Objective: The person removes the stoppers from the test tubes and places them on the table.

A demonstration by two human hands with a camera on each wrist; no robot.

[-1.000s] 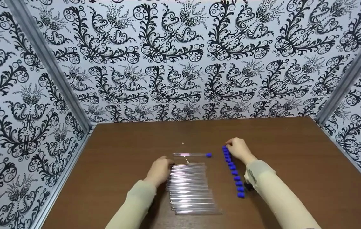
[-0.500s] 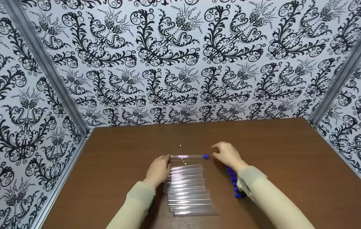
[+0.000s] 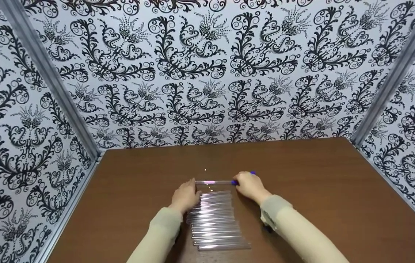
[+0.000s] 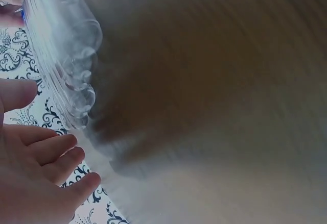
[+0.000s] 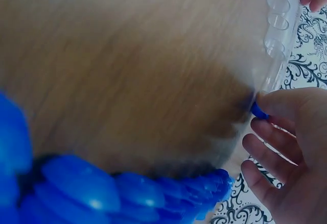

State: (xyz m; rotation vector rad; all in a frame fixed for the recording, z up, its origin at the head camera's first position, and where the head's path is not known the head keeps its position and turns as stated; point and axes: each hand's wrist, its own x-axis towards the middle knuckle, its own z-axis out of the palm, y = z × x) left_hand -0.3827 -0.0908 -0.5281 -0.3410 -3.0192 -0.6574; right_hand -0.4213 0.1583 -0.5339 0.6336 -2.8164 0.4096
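A clear test tube (image 3: 214, 182) with a blue cap (image 3: 234, 182) on its right end lies crosswise on the table. My right hand (image 3: 250, 186) pinches that cap (image 5: 259, 110) between thumb and forefinger, the other fingers loosely bent. At the tube's left end rests my left hand (image 3: 185, 196), its fingers extended and its thumb near the tube row. In the left wrist view the left hand (image 4: 38, 170) has relaxed, spread fingers. Just nearer than the capped tube, several uncapped clear tubes (image 3: 216, 223) lie side by side in a row.
Several loose blue caps (image 5: 138, 196) stand in a line by the right hand; the head view shows only the far cap (image 3: 252, 172), the others hidden by the arm. Small bright specks (image 3: 209, 188) dot the brown table (image 3: 302, 164). Patterned walls (image 3: 207, 73) enclose the back and sides.
My right hand has moved left from the far end of the cap line to the capped tube and now pinches its cap. My left hand has shifted slightly to that tube's left end.
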